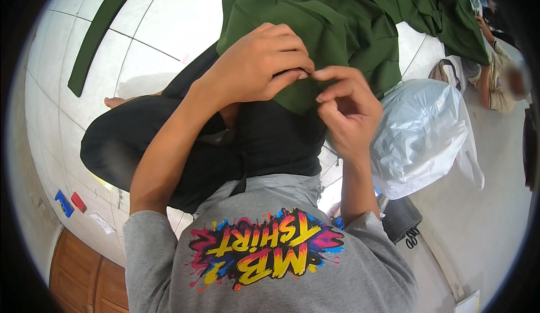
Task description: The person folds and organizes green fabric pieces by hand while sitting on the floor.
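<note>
Dark green fabric (pixel 308 22) spreads over the lap and onto the floor at the top of the head view. My left hand (pixel 270 64) lies over it, thumb and fingertips pinched together at the cloth. Close to its fingertips, on the right, is my right hand (pixel 350 102), its index finger stretched towards the left thumb and the other fingers curled. Whether a small item such as a needle or thread is between the fingertips is too fine to tell. A separate folded green fabric strip (pixel 101 34) lies on the tiles at the upper left.
A full plastic bag (pixel 422 136) stands at the right, with a black rolled item (pixel 400 218) below it. Blue (pixel 64 203) and red (pixel 78 202) small objects lie at the lower left near a wooden door (pixel 76 266). Another person (pixel 498 76) sits at the upper right.
</note>
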Available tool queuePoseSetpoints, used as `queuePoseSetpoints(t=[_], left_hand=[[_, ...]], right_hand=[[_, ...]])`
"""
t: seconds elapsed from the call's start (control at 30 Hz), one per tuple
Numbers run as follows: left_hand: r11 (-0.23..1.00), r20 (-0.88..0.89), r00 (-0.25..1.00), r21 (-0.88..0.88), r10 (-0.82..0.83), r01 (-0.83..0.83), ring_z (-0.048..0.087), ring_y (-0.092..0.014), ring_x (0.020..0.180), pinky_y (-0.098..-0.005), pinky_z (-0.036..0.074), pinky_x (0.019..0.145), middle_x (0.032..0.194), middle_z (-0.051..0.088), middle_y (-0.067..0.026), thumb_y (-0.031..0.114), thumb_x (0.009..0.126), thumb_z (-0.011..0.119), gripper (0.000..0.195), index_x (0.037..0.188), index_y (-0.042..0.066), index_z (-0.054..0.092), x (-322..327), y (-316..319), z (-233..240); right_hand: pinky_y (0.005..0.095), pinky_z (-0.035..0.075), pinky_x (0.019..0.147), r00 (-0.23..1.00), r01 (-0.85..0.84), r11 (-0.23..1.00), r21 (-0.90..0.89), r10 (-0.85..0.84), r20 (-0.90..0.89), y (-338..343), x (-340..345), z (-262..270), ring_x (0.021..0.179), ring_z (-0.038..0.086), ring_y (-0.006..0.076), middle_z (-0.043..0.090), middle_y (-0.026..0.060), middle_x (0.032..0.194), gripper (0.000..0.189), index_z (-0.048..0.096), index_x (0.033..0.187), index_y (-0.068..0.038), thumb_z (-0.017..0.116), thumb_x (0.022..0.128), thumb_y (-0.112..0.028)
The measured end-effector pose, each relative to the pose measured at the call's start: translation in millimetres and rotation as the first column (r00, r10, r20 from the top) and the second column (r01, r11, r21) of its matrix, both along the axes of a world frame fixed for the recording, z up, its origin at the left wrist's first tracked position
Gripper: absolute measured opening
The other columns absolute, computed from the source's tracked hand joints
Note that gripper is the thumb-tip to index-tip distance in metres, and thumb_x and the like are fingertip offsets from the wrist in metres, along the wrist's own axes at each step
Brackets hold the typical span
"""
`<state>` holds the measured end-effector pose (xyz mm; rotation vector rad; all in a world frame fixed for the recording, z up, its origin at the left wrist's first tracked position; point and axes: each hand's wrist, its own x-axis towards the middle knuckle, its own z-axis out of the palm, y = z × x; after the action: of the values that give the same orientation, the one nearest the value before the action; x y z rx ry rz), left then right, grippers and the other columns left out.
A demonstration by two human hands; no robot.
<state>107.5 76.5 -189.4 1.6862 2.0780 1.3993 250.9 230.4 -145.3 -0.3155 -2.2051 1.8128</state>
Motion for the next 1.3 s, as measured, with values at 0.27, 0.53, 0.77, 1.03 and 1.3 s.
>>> queuePoseSetpoints(t=[0.27,0.53,0.77,1.03,1.3], left_hand=[[0.999,-0.057,0.997,0.008,-0.048,0.048,0.061,-0.024,0.094,-0.0366,0.048,0.083,0.094,0.066,-0.0036,0.008,0.079,0.073,0.016,0.094,0.007,0.069,0,-1,0],[0.998,-0.072,0.996,0.006,-0.054,0.055,0.061,-0.024,0.095,-0.036,0.048,0.084,0.095,0.065,-0.0033,0.008,0.081,0.071,0.015,0.095,0.007,0.068,0,1,-7],[0.998,-0.057,0.996,0.012,-0.062,0.063,0.06,-0.023,0.095,-0.0356,0.047,0.083,0.094,0.065,-0.0025,0.008,0.082,0.071,0.014,0.095,0.007,0.068,1,1,-9],[0.999,-0.018,1.0,0.034,-0.021,0.021,0.059,-0.024,0.097,-0.0383,0.045,0.087,0.095,0.064,-0.0023,0.011,0.079,0.073,0.016,0.094,0.008,0.069,14,5,1],[0.991,0.049,0.999,0.13,0.001,-0.007,0.06,-0.024,0.096,-0.0378,0.044,0.086,0.092,0.065,-0.0013,0.012,0.076,0.076,0.015,0.089,0.009,0.07,22,9,-16]], right_hand=[[0.0188,0.042,0.051,0.942,-0.008,0.93,-0.367,0.13,0.31,12,-4,13,0.057,0.054,0.0036,0.069,0.0093,0.081,0.013,0.055,0.075,-0.001,0.054,0.084,0.009],[0.0178,0.038,0.05,0.917,0.023,0.956,-0.292,0.096,0.386,18,10,21,0.057,0.051,0.002,0.068,0.008,0.078,0.015,0.056,0.072,-0.002,0.055,0.082,0.009],[0.0184,0.036,0.049,0.931,0.032,0.949,-0.314,0.086,0.355,18,16,21,0.056,0.05,0.0028,0.068,0.0082,0.076,0.016,0.056,0.071,-0.001,0.053,0.081,0.012],[0.0205,0.039,0.045,0.959,0.03,0.904,-0.427,0.094,0.267,26,14,16,0.052,0.051,0.0073,0.067,0.0122,0.076,0.013,0.055,0.077,-0.001,0.049,0.083,0.008],[0.0251,0.049,0.057,0.956,-0.06,0.836,-0.546,0.205,0.209,22,-7,23,0.068,0.062,0.0137,0.068,0.0136,0.087,0.011,0.057,0.084,0.0,0.047,0.086,0.005]])
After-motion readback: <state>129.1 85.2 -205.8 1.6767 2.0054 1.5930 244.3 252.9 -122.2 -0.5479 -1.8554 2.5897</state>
